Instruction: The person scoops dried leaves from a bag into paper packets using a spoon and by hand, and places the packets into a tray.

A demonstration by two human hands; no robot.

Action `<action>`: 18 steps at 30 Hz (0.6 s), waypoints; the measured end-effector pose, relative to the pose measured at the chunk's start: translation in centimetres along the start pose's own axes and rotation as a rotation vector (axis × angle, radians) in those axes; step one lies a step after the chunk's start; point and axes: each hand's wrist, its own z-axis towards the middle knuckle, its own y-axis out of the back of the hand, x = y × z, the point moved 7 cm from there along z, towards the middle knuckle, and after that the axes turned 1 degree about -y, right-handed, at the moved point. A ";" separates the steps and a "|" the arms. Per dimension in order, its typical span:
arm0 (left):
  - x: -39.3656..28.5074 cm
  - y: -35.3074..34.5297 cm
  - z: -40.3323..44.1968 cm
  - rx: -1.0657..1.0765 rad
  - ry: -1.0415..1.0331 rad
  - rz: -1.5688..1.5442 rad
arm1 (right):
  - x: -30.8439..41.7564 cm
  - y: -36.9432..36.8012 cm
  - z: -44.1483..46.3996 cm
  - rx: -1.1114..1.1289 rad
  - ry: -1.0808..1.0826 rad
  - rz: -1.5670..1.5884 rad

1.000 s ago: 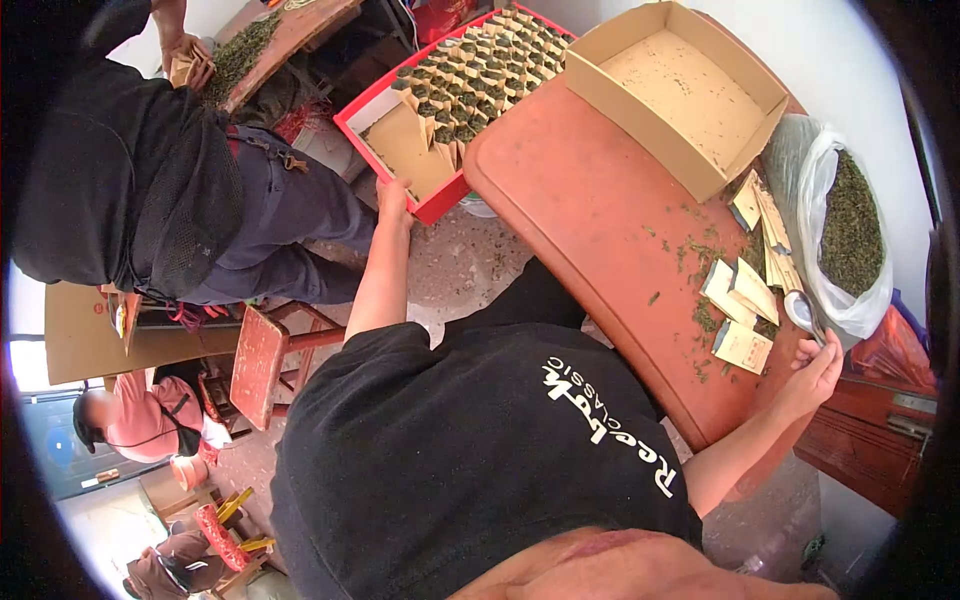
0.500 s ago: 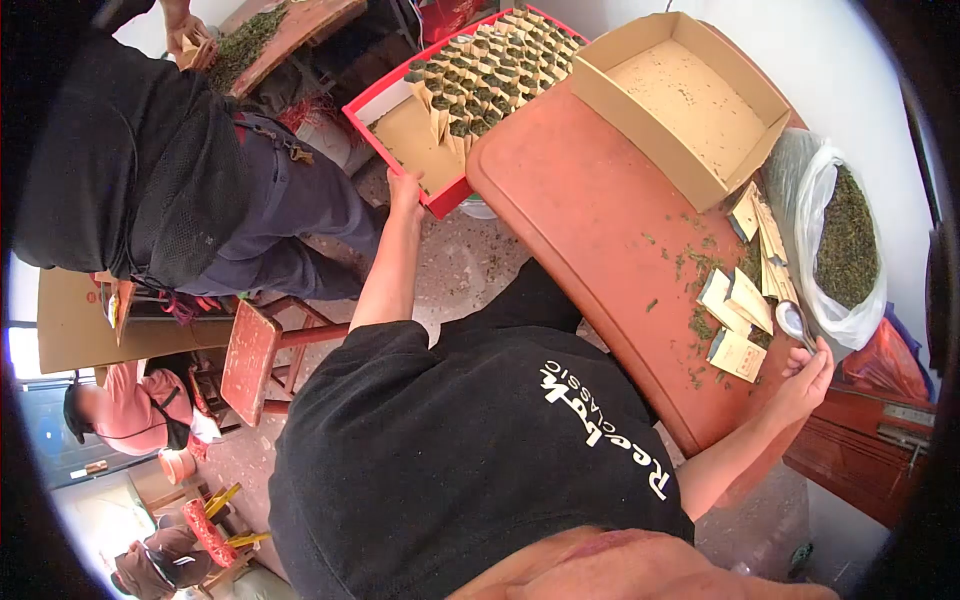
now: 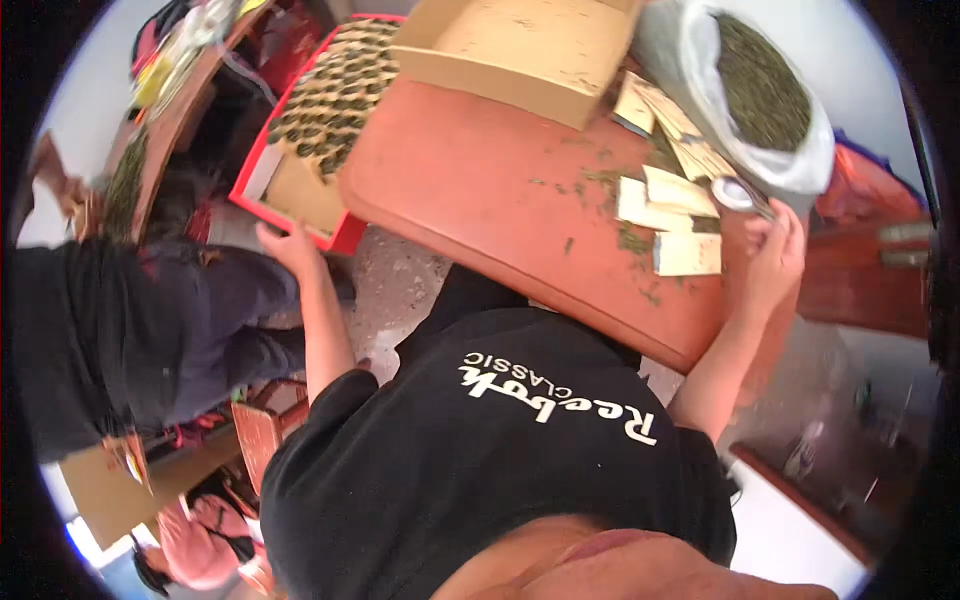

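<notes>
metal spoon, likely light and stiff, is over the desk beside the bag; the right hand grips its handle, the surest hold. the left hand is loosely spread near the red box.

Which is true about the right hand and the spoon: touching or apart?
Touching. The head view shows the spoon with its handle gripped in the right hand.

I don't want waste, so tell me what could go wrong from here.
The open bag of green leafy bits could spill if bumped. The spoon in the right hand might knock the nearby packets. A nudge from the left hand by the red box might tip its filled packets.
</notes>
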 end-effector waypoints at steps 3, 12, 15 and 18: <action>-9.8 -1.3 -1.9 -0.042 -0.492 0.308 | 0.3 -0.2 -0.1 -0.009 0.032 -0.002; -24.6 -18.2 -16.2 1.085 -0.428 -0.077 | 1.5 -0.6 -0.4 -0.035 0.102 -0.094; -29.4 -21.6 -23.2 1.245 -0.717 -0.017 | 1.7 -0.7 -0.4 -0.007 0.128 -0.110; -32.3 -24.0 -28.1 1.328 -0.870 -0.020 | 1.7 -0.9 -0.6 0.007 0.150 -0.146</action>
